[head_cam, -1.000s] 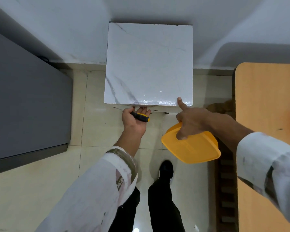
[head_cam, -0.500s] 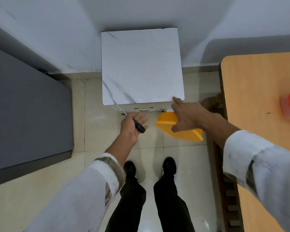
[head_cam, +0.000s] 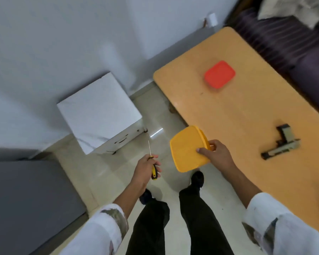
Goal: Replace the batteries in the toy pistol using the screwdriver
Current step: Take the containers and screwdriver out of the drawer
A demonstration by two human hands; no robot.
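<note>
Right: toy pistol [head_cam: 281, 144] lies flat on the wooden table [head_cam: 228, 116], well apart from both hands. Likely light, rigid, hollow plastic, angular; best held by the grip. Left hand [head_cam: 143, 172] is clenched round the screwdriver [head_cam: 154, 171] — thin steel shaft, black-yellow handle. Right hand [head_cam: 219, 157] pinches a smooth yellow plastic box [head_cam: 186, 150] by its edge.

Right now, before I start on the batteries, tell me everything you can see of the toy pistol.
The toy pistol lies flat on its side on the tan wooden table, apart from the red container. It looks plastic, olive-grey with darker parts, barrel toward the picture's lower left, grip toward the top. The left hand and right hand do not touch it. Blur hides any cover or screws.
</note>
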